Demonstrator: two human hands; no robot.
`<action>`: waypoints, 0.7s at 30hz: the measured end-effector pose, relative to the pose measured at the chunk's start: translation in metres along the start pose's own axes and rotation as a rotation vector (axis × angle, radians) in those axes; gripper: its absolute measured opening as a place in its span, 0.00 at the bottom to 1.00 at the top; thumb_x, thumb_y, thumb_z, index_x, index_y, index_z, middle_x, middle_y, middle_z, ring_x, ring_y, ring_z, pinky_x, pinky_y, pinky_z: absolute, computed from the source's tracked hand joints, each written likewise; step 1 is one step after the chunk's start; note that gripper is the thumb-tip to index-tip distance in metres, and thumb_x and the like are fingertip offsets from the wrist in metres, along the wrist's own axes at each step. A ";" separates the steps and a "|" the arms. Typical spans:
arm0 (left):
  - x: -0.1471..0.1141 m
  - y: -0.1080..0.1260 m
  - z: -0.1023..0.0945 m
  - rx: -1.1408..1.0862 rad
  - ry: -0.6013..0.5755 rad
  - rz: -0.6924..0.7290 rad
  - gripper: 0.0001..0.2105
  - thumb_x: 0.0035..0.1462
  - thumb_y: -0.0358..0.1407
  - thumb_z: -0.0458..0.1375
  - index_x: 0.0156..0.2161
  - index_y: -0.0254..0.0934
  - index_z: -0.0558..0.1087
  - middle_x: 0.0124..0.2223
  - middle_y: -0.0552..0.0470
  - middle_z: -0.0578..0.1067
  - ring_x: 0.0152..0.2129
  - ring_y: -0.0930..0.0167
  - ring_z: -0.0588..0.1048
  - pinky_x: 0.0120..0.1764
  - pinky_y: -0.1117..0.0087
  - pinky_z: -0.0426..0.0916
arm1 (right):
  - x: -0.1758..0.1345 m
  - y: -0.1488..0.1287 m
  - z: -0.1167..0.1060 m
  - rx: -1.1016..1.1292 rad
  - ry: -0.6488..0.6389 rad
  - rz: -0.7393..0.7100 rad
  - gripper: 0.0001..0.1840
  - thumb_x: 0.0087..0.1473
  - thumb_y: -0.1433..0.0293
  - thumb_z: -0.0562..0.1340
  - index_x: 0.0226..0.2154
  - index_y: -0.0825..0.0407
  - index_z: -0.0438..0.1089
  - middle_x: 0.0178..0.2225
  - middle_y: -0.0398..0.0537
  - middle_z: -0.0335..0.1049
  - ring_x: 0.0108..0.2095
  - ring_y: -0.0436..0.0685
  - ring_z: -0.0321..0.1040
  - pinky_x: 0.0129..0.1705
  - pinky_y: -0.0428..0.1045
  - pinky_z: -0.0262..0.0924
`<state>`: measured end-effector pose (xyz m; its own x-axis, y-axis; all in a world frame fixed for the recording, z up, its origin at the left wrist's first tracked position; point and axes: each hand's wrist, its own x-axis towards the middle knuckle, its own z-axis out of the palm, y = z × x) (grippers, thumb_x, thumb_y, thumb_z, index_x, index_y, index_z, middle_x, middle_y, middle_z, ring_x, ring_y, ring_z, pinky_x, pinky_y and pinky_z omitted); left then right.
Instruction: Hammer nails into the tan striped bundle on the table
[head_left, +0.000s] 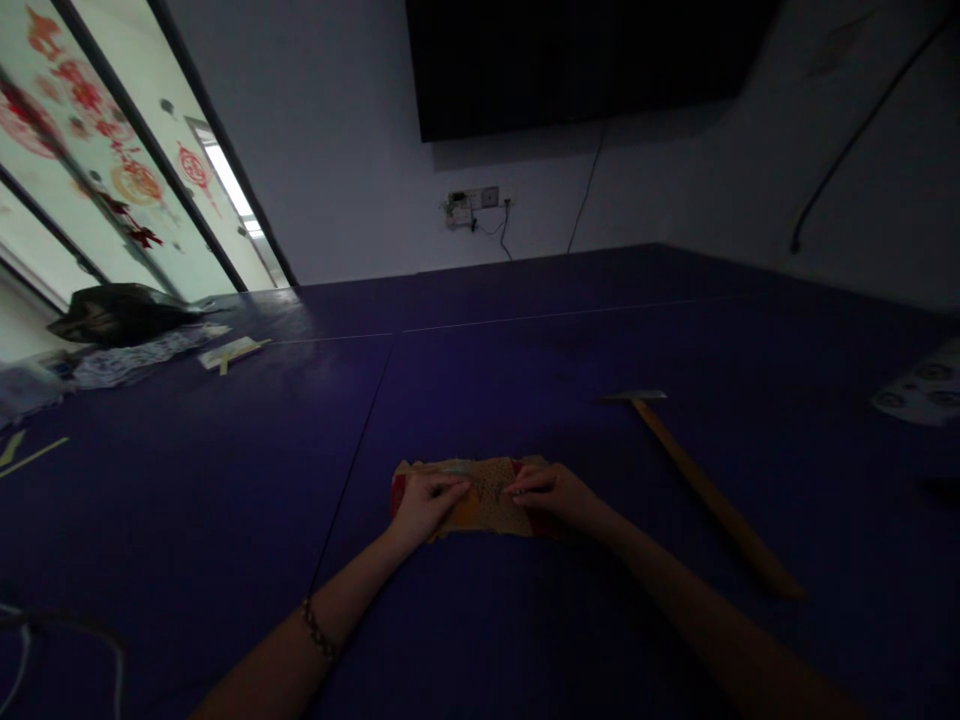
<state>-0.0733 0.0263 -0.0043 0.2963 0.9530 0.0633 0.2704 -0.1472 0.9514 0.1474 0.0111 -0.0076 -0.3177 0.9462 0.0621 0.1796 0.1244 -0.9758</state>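
A flat brown piece with ragged edges, patterned in red and orange [491, 500], lies on the dark blue-purple surface in front of me; it may be cardboard or cloth. My left hand [424, 505] rests over its left part, thumb and fingers pressed together near its middle. Over the right part, my right hand [559, 495] is closed in a pinch just above the speckled brown area. Anything between the fingertips of either hand is too small and dark to name. To the right lies a hammer [697, 480] with a long wooden handle and a thin metal head.
A black bag [124, 315] and a crumpled patterned cloth [139, 360] lie at the far left, near a small pale booklet [231, 352]. Yellowish strips [34, 458] lie at left. White cable [116, 660] loops at lower left. Another patterned cloth [922, 390] is at right.
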 end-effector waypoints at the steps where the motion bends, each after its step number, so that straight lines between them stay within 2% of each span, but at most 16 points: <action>1: 0.000 0.000 0.000 -0.029 0.002 -0.001 0.09 0.46 0.40 0.59 0.27 0.37 0.78 0.27 0.51 0.78 0.25 0.68 0.72 0.30 0.70 0.64 | 0.000 0.000 0.000 0.000 0.007 0.001 0.07 0.37 0.66 0.67 0.26 0.44 0.78 0.28 0.46 0.75 0.34 0.57 0.67 0.39 0.52 0.57; 5: 0.001 0.002 -0.004 -0.095 0.035 0.035 0.11 0.47 0.42 0.58 0.24 0.36 0.76 0.26 0.51 0.76 0.26 0.69 0.71 0.32 0.70 0.64 | -0.001 -0.003 0.001 0.006 0.024 0.006 0.05 0.37 0.65 0.67 0.23 0.45 0.78 0.25 0.46 0.73 0.32 0.57 0.66 0.39 0.52 0.57; 10: 0.003 -0.004 -0.004 -0.242 0.012 -0.023 0.19 0.47 0.51 0.56 0.21 0.36 0.65 0.18 0.58 0.63 0.17 0.77 0.60 0.22 0.76 0.55 | -0.005 -0.003 -0.001 0.072 0.078 0.043 0.07 0.37 0.61 0.67 0.21 0.46 0.78 0.29 0.46 0.74 0.37 0.58 0.66 0.42 0.53 0.57; 13: 0.005 -0.009 -0.001 -0.287 -0.024 -0.037 0.23 0.46 0.55 0.55 0.20 0.36 0.60 0.18 0.61 0.57 0.15 0.79 0.54 0.20 0.76 0.50 | -0.006 0.002 -0.002 0.115 0.129 0.099 0.12 0.40 0.59 0.64 0.23 0.49 0.77 0.28 0.47 0.75 0.32 0.57 0.69 0.37 0.52 0.60; 16: 0.005 -0.011 0.002 -0.282 -0.062 -0.038 0.24 0.47 0.57 0.52 0.20 0.36 0.59 0.17 0.60 0.57 0.14 0.79 0.55 0.19 0.76 0.49 | -0.006 0.000 -0.002 0.103 0.201 0.129 0.15 0.42 0.57 0.62 0.23 0.50 0.77 0.28 0.48 0.76 0.30 0.57 0.70 0.34 0.52 0.61; 21: 0.002 -0.009 0.003 -0.314 -0.127 -0.064 0.23 0.49 0.58 0.49 0.22 0.38 0.56 0.16 0.63 0.54 0.11 0.79 0.54 0.17 0.75 0.49 | -0.008 -0.015 0.010 -0.041 0.278 0.110 0.07 0.39 0.62 0.65 0.23 0.45 0.77 0.31 0.46 0.78 0.36 0.62 0.71 0.39 0.55 0.61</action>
<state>-0.0720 0.0286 -0.0134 0.4048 0.9142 -0.0186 0.0029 0.0191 0.9998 0.1380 -0.0011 0.0042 -0.0287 0.9994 0.0173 0.2377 0.0236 -0.9710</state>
